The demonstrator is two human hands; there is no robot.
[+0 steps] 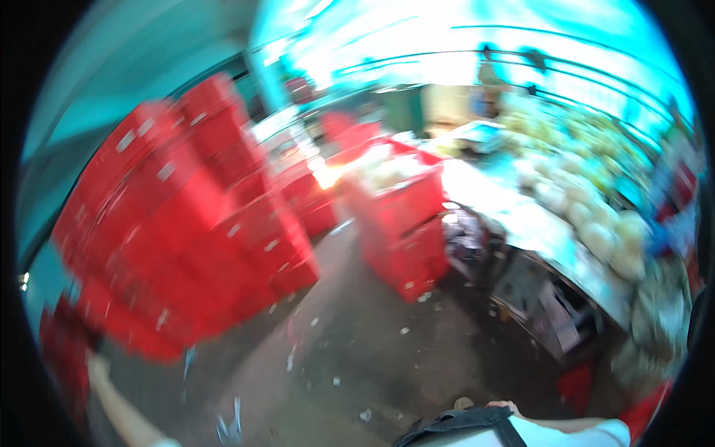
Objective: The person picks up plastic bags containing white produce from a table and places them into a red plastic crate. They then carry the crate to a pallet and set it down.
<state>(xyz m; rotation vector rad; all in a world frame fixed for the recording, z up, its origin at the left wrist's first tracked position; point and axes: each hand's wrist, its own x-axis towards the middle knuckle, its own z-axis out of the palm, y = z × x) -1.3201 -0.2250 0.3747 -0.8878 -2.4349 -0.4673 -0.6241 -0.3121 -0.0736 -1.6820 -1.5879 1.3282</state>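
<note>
At the lower left my left hand (99, 371) reaches to a red plastic crate (64, 346); blur hides how its fingers lie. My right hand (504, 407) is low in the view, beside a dark garment or apron (455, 419) at my front, its fingers mostly hidden. Ahead of me, two stacked red crates (402, 223) stand on the floor, the upper one holding pale items in what looks like plastic wrap.
Tall stacks of red crates (184, 223) rise at the left. A long table (536, 223) on the right bears many pale, round, bagged items (597, 229). Scraps of litter (229, 422) are scattered on the dark floor (335, 357).
</note>
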